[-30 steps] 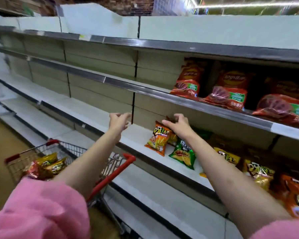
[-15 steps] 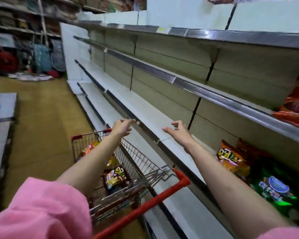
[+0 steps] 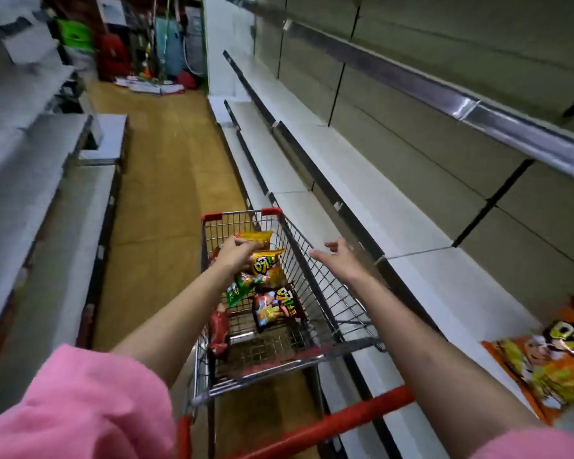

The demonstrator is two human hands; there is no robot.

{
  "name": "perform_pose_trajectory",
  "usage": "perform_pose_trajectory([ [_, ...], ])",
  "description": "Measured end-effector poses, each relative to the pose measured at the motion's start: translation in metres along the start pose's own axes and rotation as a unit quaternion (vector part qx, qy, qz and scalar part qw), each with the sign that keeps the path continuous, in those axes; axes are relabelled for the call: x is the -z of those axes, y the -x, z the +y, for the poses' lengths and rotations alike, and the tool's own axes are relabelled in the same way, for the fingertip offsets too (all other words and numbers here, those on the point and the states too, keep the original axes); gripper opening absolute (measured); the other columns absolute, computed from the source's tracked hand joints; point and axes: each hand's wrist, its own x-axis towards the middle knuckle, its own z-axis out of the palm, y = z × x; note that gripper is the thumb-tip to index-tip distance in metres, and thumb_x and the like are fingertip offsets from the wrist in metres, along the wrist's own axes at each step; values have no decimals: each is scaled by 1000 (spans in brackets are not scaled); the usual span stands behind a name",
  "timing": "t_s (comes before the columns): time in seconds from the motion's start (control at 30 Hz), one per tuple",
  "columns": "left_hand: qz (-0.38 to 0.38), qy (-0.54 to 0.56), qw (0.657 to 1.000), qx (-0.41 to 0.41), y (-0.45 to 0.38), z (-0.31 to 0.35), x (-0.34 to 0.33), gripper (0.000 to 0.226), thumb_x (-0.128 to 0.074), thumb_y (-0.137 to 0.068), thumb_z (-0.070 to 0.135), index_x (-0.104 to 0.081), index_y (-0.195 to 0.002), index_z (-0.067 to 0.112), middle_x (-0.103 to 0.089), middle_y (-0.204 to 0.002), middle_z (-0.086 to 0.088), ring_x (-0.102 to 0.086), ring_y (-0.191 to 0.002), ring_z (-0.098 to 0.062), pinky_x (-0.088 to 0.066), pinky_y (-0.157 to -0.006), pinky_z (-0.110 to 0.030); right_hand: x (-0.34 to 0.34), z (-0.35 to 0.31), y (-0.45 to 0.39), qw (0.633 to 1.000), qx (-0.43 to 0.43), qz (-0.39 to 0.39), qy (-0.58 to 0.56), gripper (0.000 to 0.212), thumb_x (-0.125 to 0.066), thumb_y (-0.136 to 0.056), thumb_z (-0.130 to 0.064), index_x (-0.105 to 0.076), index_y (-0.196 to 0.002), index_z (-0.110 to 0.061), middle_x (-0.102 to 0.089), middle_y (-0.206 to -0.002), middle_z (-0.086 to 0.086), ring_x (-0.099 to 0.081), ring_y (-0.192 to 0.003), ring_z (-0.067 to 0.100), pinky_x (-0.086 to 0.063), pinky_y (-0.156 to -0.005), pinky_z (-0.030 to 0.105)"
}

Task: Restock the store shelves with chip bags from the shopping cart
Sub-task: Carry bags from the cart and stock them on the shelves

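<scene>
Head view: shopping cart (image 3: 315, 286) parked in the aisle hard against the store shelves (image 3: 371, 207), red handle nearest. Inside, several chip bags: a yellow bag (image 3: 257, 238) at the far end, an orange-yellow bag (image 3: 269, 265) below it, a green bag (image 3: 241, 288) and a dark bag (image 3: 275, 306) nearer the handle, plus a red pack (image 3: 220, 329) against the left wall. Left hand (image 3: 234, 255) low over the basket, fingers curled toward the yellow bag (touching or merely above it, cannot tell; no firm clamp visible). Right hand (image 3: 343, 260) over the cart's right rim, fingers apart and relaxed, holding nothing. One orange bag (image 3: 544, 359) already lying on the lower shelf at far right; long run of bare shelf beside the cart.

Step in hand, by judgement: reaching in for the next bags, restocking well short of done. Next move calls for closing on a bag by its top seam, lifting clear of the wire sides, then swinging right to the shelf
</scene>
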Motion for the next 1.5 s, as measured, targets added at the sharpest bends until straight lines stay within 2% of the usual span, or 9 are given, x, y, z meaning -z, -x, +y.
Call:
perform_pose_trajectory([
  [0.23, 24, 2, 997, 71, -24, -47, 8, 17, -60, -92, 19, -52, -97, 5, -55, -86, -6, -50, -67, -13, -41, -56, -20, -47, 24, -56, 998, -14, -61, 12, 53, -65, -86, -43, -44, -126, -16, -38, -140, 9, -42, -128, 25, -36, -109, 42],
  [0.43, 91, -43, 983, 151, -49, -94, 13, 17, -65, -89, 17, -50, -91, 8, -57, -97, -16, -53, -75, -20, -42, -55, -23, -92, 66, -113, 990, -42, -134, 6, 53, -70, -84, -37, -48, -124, -9, -48, -133, 11, -48, -121, 26, -41, -97, 33],
  [0.6, 107, -71, 968, 214, -69, -144, -8, 20, -65, -90, 19, -46, -83, 16, -60, -100, -17, -61, -96, -30, -51, -87, -41, -122, 113, -151, 977, -92, -189, 21, 52, -67, -86, -39, -47, -123, -8, -45, -133, 15, -47, -121, 28, -39, -95, 34],
  [0.67, 96, -105, 962, 234, -76, -164, -19, 18, -67, -88, 19, -53, -96, 11, -62, -106, -18, -61, -104, -33, -49, -93, -42, -135, 133, -161, 973, -107, -204, 19, 52, -67, -86, -37, -49, -123, -6, -47, -132, 16, -48, -119, 28, -41, -94, 33],
  [0.8, 74, -200, 943, 256, -87, -191, -37, 47, -64, -90, 23, -45, -127, 2, -57, -119, -11, -56, -110, -29, -46, -97, -37, -158, 168, -171, 962, -142, -232, 15, 53, -68, -85, -39, -49, -124, -8, -43, -141, 11, -46, -124, 28, -40, -103, 38],
  [1.03, 89, -241, 913, 316, -117, -240, -47, 53, -62, -88, 32, -42, -131, 9, -55, -126, -16, -55, -112, -32, -47, -98, -40, -193, 219, -190, 940, -203, -274, 17, 52, -60, -93, -30, -39, -133, -4, -40, -138, 13, -40, -126, 24, -31, -87, 24],
  [1.17, 99, -261, 896, 346, -135, -263, -49, 60, -58, -92, 29, -29, -141, 10, -32, -140, -15, -33, -133, -33, -30, -109, -37, -212, 239, -204, 940, -197, -274, 47, 55, -62, -91, -33, -40, -134, -5, -38, -139, 13, -41, -127, 26, -35, -97, 30],
  [1.27, 109, -291, 883, 352, -145, -275, -50, 74, -58, -91, 33, -17, -149, 13, -15, -150, -19, -20, -139, -38, -20, -115, -41, -224, 250, -215, 937, -209, -277, 40, 56, -63, -90, -33, -41, -133, -5, -44, -130, 9, -48, -115, 24, -40, -90, 31],
  [1.5, 132, -303, 875, 355, -173, -300, -56, 89, -62, -89, 27, 0, -152, 15, -15, -152, -18, -17, -141, -35, -22, -116, -42, -242, 269, -238, 938, -216, -271, 5, 47, -64, -90, -29, -43, -130, -16, -44, -136, 9, -50, -117, 27, -46, -98, 42],
])
